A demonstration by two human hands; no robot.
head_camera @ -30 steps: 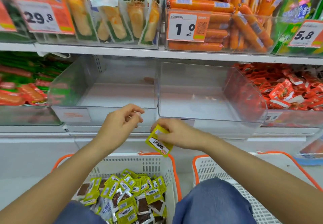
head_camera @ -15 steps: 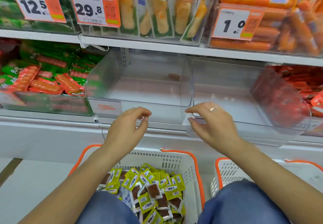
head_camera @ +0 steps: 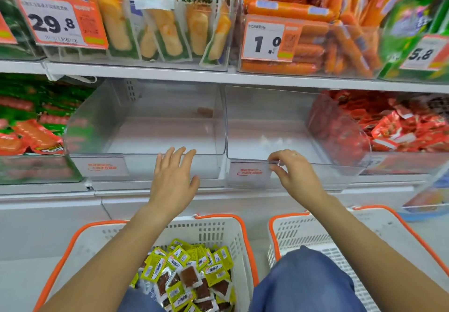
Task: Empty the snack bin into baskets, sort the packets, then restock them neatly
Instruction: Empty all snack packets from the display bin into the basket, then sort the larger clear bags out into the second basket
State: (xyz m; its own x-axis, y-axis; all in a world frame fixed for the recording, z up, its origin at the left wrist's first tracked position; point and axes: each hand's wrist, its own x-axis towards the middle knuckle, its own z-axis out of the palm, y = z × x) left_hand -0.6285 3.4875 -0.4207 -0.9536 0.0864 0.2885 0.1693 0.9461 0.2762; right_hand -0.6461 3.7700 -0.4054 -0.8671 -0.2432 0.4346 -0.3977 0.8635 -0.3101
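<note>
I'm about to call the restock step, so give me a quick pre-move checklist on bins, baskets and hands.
1. Left clear bin emptied: not ok, one small brownish item at the back.
2. Right clear bin emptied: ok.
3. Left basket holds packets: ok.
4. Right basket contents: cannot tell, a knee covers part.
5. Left hand free: ok, fingers spread.
6. Right hand free: not ok, it pinches the right bin's front edge.
</note>
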